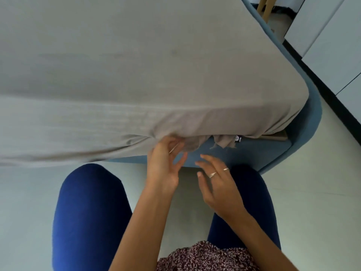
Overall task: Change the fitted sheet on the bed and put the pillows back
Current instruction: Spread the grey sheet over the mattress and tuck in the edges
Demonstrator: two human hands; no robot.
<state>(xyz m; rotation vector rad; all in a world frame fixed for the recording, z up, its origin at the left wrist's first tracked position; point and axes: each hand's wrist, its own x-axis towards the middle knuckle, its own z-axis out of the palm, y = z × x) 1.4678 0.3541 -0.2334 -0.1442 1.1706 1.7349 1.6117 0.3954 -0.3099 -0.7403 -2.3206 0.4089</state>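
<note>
So the left hand [166, 163] sits at center frame, thumb and fingers loosely curled around a bunched bit of the fitted sheet [136, 65] hem, right where it hangs off the mattress's lower edge. Looks like a light pinch on the fabric, not a hard grip. The right hand [216, 180] floats just to the right and a little lower, fingers spread and relaxed, holding nothing, apart from the sheet and in front of the blue bed frame [254, 153].

Moving outward: the grey sheet covers the whole mattress top, filling the upper left of the frame, and it's wrapped over the corner at right. A loose scrap of hem with a small tag [237, 138] still dangles between the hands and that corner.

My read is this is the tuck-the-edge step, with the sheet mostly on. Next move probably needs that slack shoved under the mattress. No pillows in view here.
</note>
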